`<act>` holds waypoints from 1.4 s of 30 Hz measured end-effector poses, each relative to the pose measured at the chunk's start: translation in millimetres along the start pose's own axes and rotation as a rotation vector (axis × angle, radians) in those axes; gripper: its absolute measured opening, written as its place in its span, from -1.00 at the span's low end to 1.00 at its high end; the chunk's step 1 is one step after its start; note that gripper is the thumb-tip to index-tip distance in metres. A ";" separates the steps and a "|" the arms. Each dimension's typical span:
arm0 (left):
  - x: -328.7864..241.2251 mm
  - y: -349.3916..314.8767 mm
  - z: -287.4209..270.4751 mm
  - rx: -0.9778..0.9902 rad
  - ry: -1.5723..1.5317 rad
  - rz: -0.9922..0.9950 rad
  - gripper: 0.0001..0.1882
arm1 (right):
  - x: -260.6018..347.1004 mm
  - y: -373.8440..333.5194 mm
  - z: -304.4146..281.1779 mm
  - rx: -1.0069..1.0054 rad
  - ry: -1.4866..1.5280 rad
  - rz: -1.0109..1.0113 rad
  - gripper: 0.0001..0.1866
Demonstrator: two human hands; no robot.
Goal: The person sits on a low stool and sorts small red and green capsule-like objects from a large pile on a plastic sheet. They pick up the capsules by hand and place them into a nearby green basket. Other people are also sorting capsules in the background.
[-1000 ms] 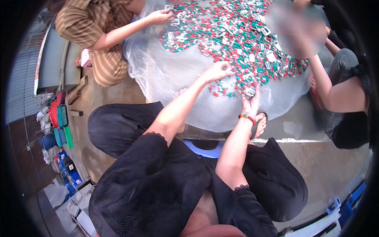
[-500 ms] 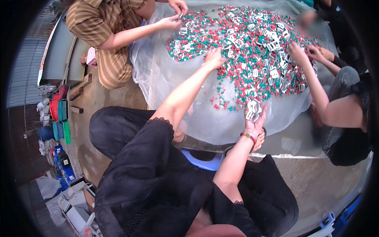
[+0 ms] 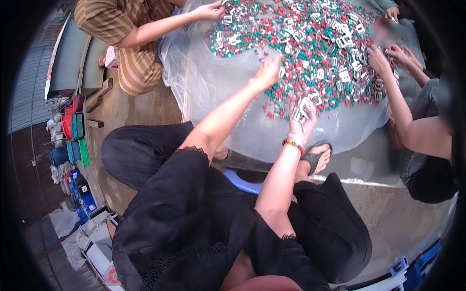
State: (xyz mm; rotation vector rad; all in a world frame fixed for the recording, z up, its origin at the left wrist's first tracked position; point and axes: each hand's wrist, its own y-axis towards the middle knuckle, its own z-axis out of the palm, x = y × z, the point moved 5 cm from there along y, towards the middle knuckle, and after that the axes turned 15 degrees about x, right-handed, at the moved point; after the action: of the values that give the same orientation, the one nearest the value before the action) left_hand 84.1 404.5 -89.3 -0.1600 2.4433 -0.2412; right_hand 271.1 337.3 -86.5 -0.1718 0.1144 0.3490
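My right hand [image 3: 302, 127], palm up with curled fingers, holds several white plastic buckles [image 3: 305, 109] at the near edge of the pile. My left hand [image 3: 267, 73] is closed at the pile's left edge, with a white buckle [image 3: 281, 72] showing at its fingertips. Red, green and white small pieces [image 3: 306, 80] lie loosely heaped on a clear plastic sheet [image 3: 233, 111]. More white buckles [image 3: 343, 75] are strewn over the heap, mostly toward its right side. The underside of my left fingers is hidden.
A person in striped clothes [image 3: 133, 53] works at the far left, a small piece in the fingers. Other people's hands [image 3: 381, 60] reach in from the right. A blue plastic stool [image 3: 242, 182] is beneath me. Bins [image 3: 73, 131] line the left side.
My left hand has drawn slightly nearer and right, its fingers now closed. My right hand has moved up and a little left, still holding the buckles. The view has shifted somewhat.
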 end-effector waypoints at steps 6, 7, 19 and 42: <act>29.9 -8.4 -37.7 0.127 0.239 -0.142 -0.52 | 11.1 -2.5 1.1 0.105 -0.099 0.084 -0.47; 29.0 -11.6 -41.0 0.102 0.328 -0.135 -0.62 | 18.7 -2.7 0.4 0.102 -0.133 0.075 -0.47; 81.1 -27.3 37.9 0.419 -1.392 -0.608 -0.82 | 38.8 -9.8 -10.8 -0.027 -0.161 0.027 -0.41; -5.6 -17.1 -51.8 0.288 -0.718 -0.261 -0.67 | -2.1 0.3 35.5 0.145 -0.102 0.083 -0.45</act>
State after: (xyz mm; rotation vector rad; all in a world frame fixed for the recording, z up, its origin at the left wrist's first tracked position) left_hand 56.3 395.7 -42.9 -0.3678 1.6529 -0.5430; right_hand 271.9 343.6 -51.5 -0.0056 0.0459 0.4303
